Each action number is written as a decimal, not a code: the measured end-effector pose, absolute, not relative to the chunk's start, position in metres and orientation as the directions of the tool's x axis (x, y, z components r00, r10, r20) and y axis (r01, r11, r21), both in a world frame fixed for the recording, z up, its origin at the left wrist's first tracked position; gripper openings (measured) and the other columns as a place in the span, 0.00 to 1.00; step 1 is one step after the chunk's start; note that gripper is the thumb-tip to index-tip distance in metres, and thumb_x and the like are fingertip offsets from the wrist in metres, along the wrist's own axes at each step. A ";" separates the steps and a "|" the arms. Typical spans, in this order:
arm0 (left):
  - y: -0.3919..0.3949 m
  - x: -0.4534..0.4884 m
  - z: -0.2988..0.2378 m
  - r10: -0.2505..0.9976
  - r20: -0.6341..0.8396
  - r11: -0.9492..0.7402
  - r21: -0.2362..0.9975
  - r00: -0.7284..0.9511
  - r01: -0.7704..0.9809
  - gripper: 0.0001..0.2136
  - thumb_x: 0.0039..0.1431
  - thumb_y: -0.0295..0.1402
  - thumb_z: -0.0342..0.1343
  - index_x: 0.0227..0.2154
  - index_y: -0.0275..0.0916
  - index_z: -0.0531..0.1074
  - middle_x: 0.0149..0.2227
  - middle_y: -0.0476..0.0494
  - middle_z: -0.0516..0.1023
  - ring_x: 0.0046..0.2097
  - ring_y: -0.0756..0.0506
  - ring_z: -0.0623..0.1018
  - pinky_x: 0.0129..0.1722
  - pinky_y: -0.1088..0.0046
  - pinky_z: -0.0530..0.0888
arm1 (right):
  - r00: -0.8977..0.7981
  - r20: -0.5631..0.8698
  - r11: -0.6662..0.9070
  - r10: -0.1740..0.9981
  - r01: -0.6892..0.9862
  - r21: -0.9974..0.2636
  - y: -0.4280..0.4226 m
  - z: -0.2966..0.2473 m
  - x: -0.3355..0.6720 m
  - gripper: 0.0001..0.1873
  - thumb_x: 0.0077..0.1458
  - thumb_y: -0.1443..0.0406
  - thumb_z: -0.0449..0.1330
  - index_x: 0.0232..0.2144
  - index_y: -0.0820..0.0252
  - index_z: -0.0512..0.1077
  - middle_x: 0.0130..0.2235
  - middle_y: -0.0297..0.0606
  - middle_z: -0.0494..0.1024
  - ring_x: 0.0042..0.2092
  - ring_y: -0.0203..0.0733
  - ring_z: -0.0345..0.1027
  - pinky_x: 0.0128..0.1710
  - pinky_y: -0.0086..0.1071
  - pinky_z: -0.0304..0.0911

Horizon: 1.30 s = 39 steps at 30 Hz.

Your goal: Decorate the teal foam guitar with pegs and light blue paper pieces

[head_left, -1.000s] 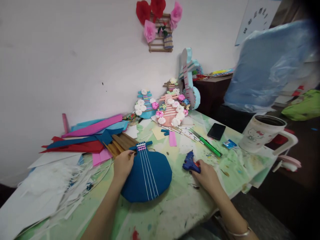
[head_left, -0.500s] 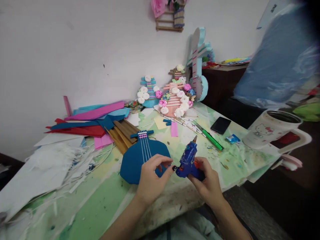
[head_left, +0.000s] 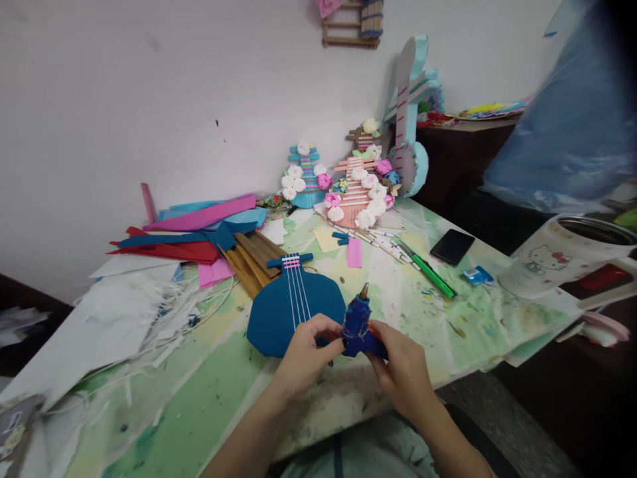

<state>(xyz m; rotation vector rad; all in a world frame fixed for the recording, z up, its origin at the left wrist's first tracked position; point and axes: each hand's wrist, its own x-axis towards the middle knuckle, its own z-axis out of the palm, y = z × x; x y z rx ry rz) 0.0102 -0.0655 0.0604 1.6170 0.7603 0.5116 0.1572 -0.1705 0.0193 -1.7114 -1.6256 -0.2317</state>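
Observation:
My right hand [head_left: 405, 362] is closed around the handle of a blue glue gun [head_left: 357, 322], its nozzle pointing up and away from me. At the gun's rear end, my left hand [head_left: 308, 352] has thumb and fingers curled in a pinch; a small dark bit shows at the fingertips, too little to name. Behind my left hand lies a dark blue lute-shaped cutout [head_left: 276, 309], flat on the table. White strings [head_left: 297, 292] run along it, with small pink bars [head_left: 291, 263] across its neck. My left hand covers its lower right part.
Decorated lute models [head_left: 355, 192] stand against the wall. Folded paper strips [head_left: 199, 232] and white scraps [head_left: 124, 312] lie left. A green cutter [head_left: 428, 269], a black phone [head_left: 452, 246], a blue packet [head_left: 478, 275] and a white mug [head_left: 542, 259] are on the right.
The glue gun has come closer to my left hand and stands more upright, its rear now against my left fingers. The camera view has turned slightly left.

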 end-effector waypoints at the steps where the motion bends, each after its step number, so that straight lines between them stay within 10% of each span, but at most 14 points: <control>1: -0.065 0.009 0.061 0.713 -0.087 -0.085 0.974 0.695 0.209 0.02 0.48 0.30 0.56 0.25 0.37 0.72 0.31 0.47 0.69 0.33 0.49 0.70 0.30 0.76 0.67 | 0.165 0.602 0.090 0.781 0.925 -0.369 -0.170 0.019 0.157 0.20 0.50 0.73 0.51 0.47 0.61 0.62 0.39 0.47 0.79 0.39 0.48 0.74 0.36 0.37 0.69; 7: -0.069 0.004 0.060 0.631 -0.186 -0.055 0.957 0.753 0.283 0.03 0.54 0.32 0.50 0.29 0.39 0.65 0.27 0.51 0.63 0.26 0.50 0.64 0.22 0.76 0.63 | 0.123 0.562 0.104 0.818 0.929 -0.355 -0.171 0.020 0.158 0.21 0.49 0.74 0.51 0.47 0.62 0.63 0.37 0.47 0.80 0.36 0.48 0.75 0.33 0.37 0.69; 18: -0.085 0.001 0.030 0.790 -0.114 -0.151 0.916 0.602 0.372 0.06 0.55 0.24 0.44 0.30 0.39 0.65 0.36 0.43 0.69 0.41 0.43 0.68 0.43 0.67 0.64 | 0.005 0.621 0.164 0.784 0.962 -0.216 -0.170 0.018 0.152 0.23 0.43 0.76 0.50 0.45 0.67 0.69 0.29 0.45 0.77 0.28 0.45 0.71 0.26 0.35 0.65; 39: -0.063 0.016 0.071 0.709 -0.112 -0.244 0.887 0.696 0.392 0.08 0.51 0.24 0.50 0.34 0.38 0.68 0.32 0.46 0.71 0.33 0.47 0.69 0.33 0.73 0.66 | 0.120 0.691 0.115 0.713 0.952 -0.284 -0.172 0.015 0.186 0.19 0.48 0.73 0.51 0.44 0.62 0.68 0.36 0.45 0.80 0.35 0.45 0.76 0.33 0.35 0.70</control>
